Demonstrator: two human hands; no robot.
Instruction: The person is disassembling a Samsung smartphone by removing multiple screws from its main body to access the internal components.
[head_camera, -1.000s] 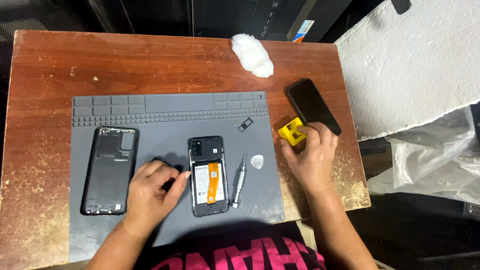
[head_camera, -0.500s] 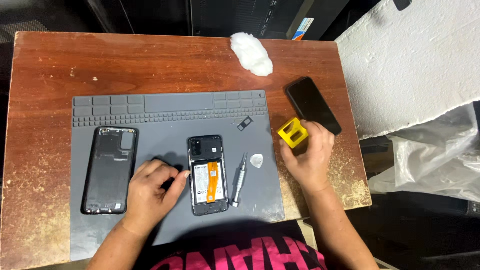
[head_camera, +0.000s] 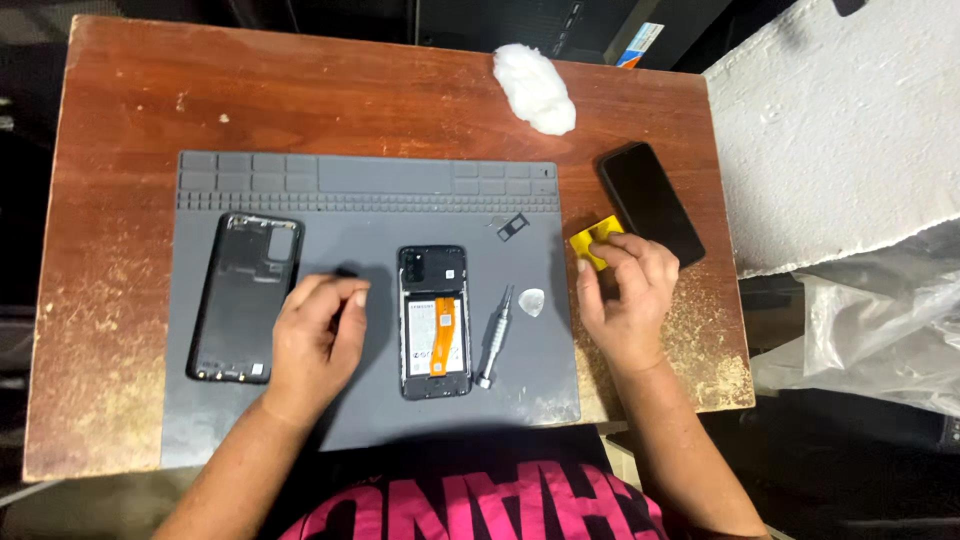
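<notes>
An opened phone (head_camera: 433, 320) lies back-up in the middle of the grey work mat (head_camera: 370, 200), with its battery and an orange strip exposed. My left hand (head_camera: 315, 335) rests palm down on the mat just left of it, fingers curled. A small dark thing (head_camera: 346, 271) peeks out at the fingertips, and I cannot tell whether the hand holds it. My right hand (head_camera: 625, 295) is past the mat's right edge, its fingertips pinching a small yellow piece (head_camera: 590, 243) low over the table. A black phone (head_camera: 650, 203) lies just beyond that piece.
A black back cover (head_camera: 245, 297) lies at the mat's left. A small screwdriver (head_camera: 493, 337), a pale pick (head_camera: 532, 300) and a tiny tray (head_camera: 512, 226) lie right of the opened phone. White cotton (head_camera: 535, 88) sits at the wooden table's (head_camera: 120, 200) far edge.
My right hand lifted the yellow piece and has brought it back down by the black phone. My left hand has drawn slightly away from the opened phone's edge.
</notes>
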